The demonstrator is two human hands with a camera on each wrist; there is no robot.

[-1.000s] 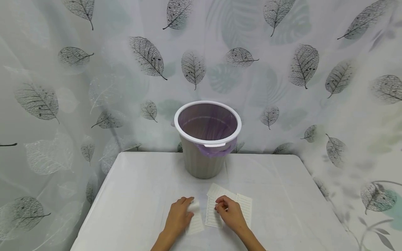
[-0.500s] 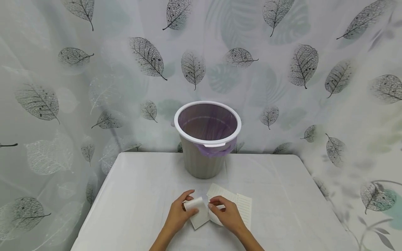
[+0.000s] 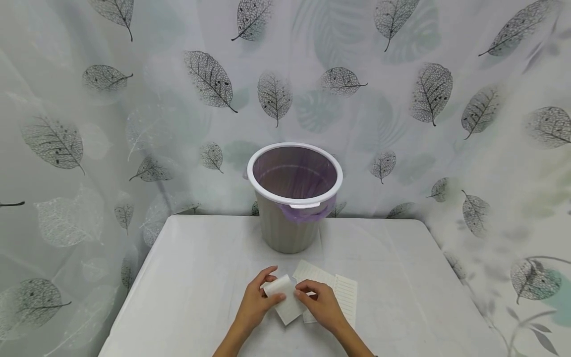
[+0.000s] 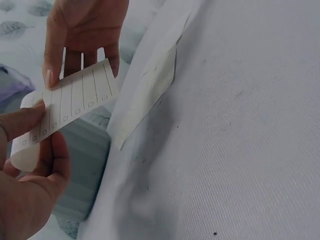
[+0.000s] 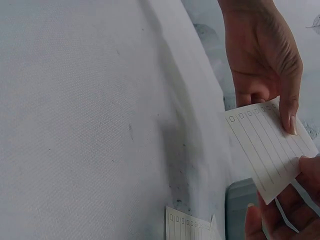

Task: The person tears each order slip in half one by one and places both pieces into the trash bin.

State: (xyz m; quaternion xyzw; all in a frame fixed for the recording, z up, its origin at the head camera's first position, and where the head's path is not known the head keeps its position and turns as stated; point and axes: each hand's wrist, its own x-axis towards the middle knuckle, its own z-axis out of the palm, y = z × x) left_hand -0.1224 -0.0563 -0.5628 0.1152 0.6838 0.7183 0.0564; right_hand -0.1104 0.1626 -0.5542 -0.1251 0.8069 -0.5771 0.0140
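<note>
A small lined sheet of paper (image 3: 290,303) with a row of little checkboxes is raised between both hands, its far end curling over in the head view. My left hand (image 3: 255,301) pinches it, thumb on the printed face and fingers behind, as the left wrist view shows. Opposite, my right hand (image 3: 324,303) pinches the sheet's other edge between thumb and fingers. In the right wrist view the sheet (image 5: 267,145) spans from the left thumb to the right fingertips. More lined sheets (image 3: 346,297) lie beside and partly beneath the right hand.
Behind the hands stands a grey bin (image 3: 290,233) with a white rim and a purple liner. It sits near the far edge of the white-covered table (image 3: 200,263). A leaf-print curtain (image 3: 169,129) hangs behind and at the sides.
My left hand rested on the sheet on the table, then lifted it, curling one end. My right hand has shifted left and now pinches its other edge; the sheet has moved slightly right.
</note>
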